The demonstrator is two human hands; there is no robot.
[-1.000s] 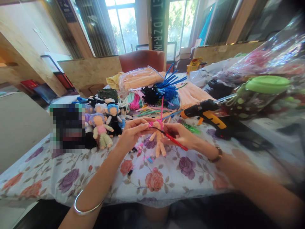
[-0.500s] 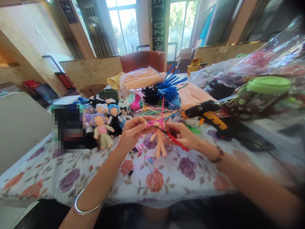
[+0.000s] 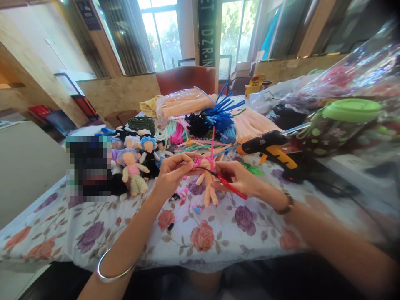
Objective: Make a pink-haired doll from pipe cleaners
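A small peach doll [image 3: 207, 191] with bright pink hair [image 3: 203, 160] is between my hands, its legs pointing down toward the table. My left hand [image 3: 172, 174] is pinched at the left of the doll's head, on its pink hair. In my right hand [image 3: 238, 175] is a red-handled tool [image 3: 233, 187]; its thin, dark, curved end crosses the doll at head height toward my left fingertips. Whether it is tweezers or scissors I cannot make out. A pink pipe cleaner [image 3: 213, 139] sticks up from the head.
Finished dolls [image 3: 133, 166] crowd the left. Behind lie bundled blue pipe cleaners [image 3: 223, 121] and a plastic-wrapped peach bundle [image 3: 184, 104]. To the right, a glue gun [image 3: 268, 146] rests on its stand, near a green-lidded jar [image 3: 351, 110]. Pink scraps [image 3: 184, 192] dot the flowered cloth [image 3: 125, 233].
The dark curved end of the tool sits slightly lower across the doll's head. Both hands and the doll stay almost in place.
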